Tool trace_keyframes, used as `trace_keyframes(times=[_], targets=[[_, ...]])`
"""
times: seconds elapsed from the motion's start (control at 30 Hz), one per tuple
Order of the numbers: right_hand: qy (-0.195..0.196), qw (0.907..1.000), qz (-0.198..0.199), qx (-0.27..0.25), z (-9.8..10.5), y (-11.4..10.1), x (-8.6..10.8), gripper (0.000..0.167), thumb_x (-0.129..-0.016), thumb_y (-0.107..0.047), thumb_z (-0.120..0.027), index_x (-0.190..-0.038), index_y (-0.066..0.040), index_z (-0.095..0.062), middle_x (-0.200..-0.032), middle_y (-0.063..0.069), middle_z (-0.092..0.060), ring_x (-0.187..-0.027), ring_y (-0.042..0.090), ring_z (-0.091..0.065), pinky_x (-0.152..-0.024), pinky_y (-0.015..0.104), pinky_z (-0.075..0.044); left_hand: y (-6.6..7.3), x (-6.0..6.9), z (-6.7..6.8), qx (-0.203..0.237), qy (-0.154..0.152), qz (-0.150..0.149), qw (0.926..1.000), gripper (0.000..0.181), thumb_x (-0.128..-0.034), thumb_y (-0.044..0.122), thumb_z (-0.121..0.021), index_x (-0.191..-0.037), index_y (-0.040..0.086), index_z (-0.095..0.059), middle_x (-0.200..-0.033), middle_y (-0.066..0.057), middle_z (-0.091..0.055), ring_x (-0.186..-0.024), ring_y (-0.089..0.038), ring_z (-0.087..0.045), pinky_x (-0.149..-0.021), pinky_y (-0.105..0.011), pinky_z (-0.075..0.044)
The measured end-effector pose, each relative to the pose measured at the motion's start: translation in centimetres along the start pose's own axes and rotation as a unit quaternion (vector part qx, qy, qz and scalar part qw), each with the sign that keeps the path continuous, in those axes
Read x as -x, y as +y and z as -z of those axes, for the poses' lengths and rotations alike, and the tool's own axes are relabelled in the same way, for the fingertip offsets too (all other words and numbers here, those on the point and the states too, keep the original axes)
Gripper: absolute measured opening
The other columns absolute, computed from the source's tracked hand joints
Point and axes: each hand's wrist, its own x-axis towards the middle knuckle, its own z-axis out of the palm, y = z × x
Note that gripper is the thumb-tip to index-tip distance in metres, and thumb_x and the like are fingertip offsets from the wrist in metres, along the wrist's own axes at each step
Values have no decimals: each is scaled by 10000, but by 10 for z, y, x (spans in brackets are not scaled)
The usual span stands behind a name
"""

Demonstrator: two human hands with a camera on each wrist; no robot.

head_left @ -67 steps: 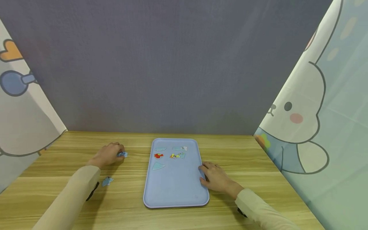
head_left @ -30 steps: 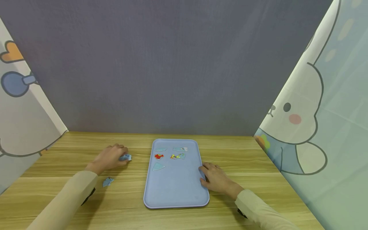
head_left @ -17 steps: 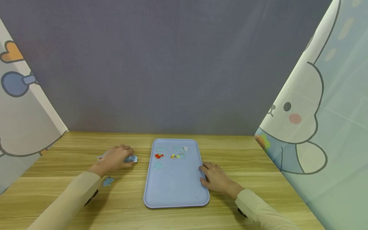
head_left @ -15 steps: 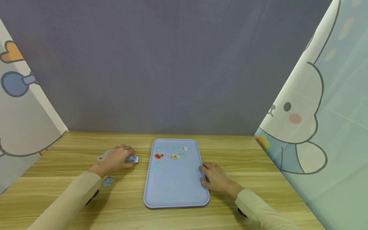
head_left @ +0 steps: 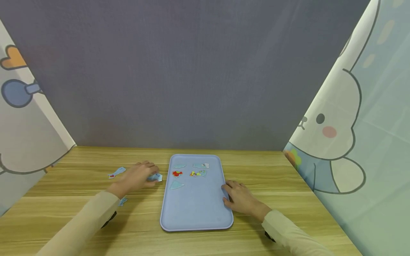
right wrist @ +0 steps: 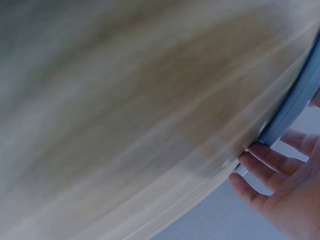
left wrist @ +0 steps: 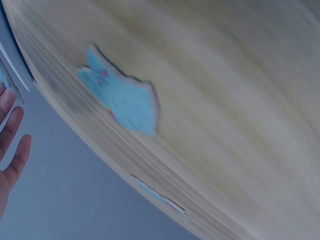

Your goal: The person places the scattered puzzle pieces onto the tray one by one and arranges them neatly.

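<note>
My left hand [head_left: 137,178] pinches a light blue puzzle piece [head_left: 156,177] by the left edge of a pale blue tray [head_left: 196,209]. In the left wrist view, part of this piece shows at the left border beside the fingers. My right hand [head_left: 242,200] rests on the tray's right rim, its fingers fairly straight there in the right wrist view. Several pieces lie in the tray's far half, among them a red one [head_left: 177,174], a yellow and blue one [head_left: 198,174] and a pale triangular one [head_left: 176,185].
Two loose blue pieces lie on the wooden table [head_left: 141,227] to the left: one with a red mark [head_left: 117,172], and another [head_left: 122,201] partly covered by my left forearm. A grey panel [head_left: 179,89] stands behind the table, with cartoon-printed cloth [head_left: 339,142] at the sides.
My left hand has moved right with the puzzle piece, toward the tray. This uncovers the red-marked piece behind it, while the forearm now partly covers the nearer piece. My right hand stays put.
</note>
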Motion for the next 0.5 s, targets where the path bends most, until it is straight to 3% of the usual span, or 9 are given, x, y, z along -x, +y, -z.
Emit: trace_keyframes(times=[0.3,0.5], targets=[[16,10000,5,28,0,1,0,415,-854,-315,-576,-1174,-51,-565,-1230,167,-541,-1144,321,-511,-910,513,-433,16,-11,-3,24,88,-240,9997,277,-752,324,-693,-952,135,-661,-984,-20,-662,-957,-249,-597,-841,-491,-487],[13,10000,-2,51,0,0,0,423,-854,-323,-577,-1178,-51,-565,-1234,167,-541,-1143,319,-513,-910,509,-434,29,-19,-7,-71,297,-596,9978,242,-734,317,-704,-880,131,-652,-875,21,-648,-850,-183,-590,-865,-427,-484]])
